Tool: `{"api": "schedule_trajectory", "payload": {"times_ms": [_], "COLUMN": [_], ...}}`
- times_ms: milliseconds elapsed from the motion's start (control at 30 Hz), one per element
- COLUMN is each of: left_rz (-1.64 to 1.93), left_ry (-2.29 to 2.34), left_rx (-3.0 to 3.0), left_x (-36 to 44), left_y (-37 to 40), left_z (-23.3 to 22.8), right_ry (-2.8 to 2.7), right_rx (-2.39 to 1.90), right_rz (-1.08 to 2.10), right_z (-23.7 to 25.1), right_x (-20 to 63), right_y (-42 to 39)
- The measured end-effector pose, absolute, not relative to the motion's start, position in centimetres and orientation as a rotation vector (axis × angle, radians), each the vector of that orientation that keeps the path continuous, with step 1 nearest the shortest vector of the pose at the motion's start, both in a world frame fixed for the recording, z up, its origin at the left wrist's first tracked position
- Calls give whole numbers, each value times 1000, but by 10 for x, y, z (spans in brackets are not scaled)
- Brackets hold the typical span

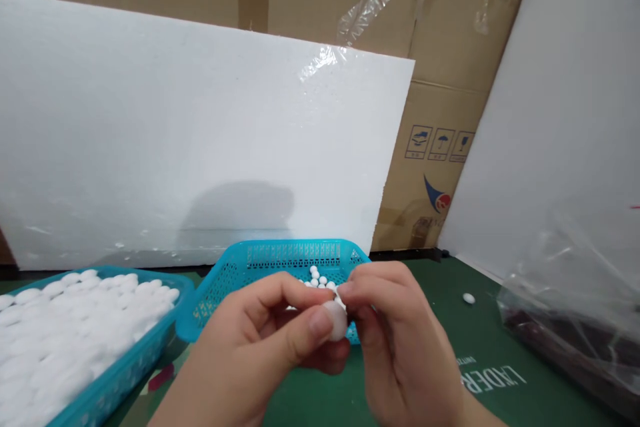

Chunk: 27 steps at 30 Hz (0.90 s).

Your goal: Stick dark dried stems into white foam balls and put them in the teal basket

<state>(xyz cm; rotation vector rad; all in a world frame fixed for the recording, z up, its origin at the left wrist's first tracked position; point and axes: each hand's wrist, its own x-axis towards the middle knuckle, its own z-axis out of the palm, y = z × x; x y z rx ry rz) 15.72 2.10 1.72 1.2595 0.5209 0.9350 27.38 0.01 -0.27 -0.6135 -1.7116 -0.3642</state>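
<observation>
Two hands meet at bottom centre, both pinched on one small white disc (pixel 336 319): left hand (pixel 260 347) clamps it between thumb and fingers, right hand (pixel 400 340) closes fingertips on its right edge. Disc looks smooth, rounded, held just in front of the middle basket (pixel 280 260). That basket is teal plastic mesh, perforated walls, and holds small white balls (pixel 317 278), mostly hidden behind the hands. Left basket (pixel 115 373), same teal plastic, is heaped with white oval pieces (pixel 65 320), matte. One stray white piece (pixel 469 298) lies on the green mat (pixel 440 280), right of the hands. Crinkled clear plastic bag (pixel 575 293) at right, dark contents. Behind: white foam board (pixel 175 140), grainy surface, leaning on brown cardboard boxes (pixel 450 113).
</observation>
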Motion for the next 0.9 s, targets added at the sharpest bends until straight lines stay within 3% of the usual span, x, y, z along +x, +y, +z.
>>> {"api": "schedule_trajectory", "payload": {"times_ms": [900], "left_rz": [1068], "left_ry": [631], "left_rx": [1343], "left_x": [152], "left_y": [33], "left_z": [-2], "right_ry": [-1619], "right_rx": [-744], "right_rz": [-175], "right_z": [-6], "right_x": [266], "right_y": [-1]}}
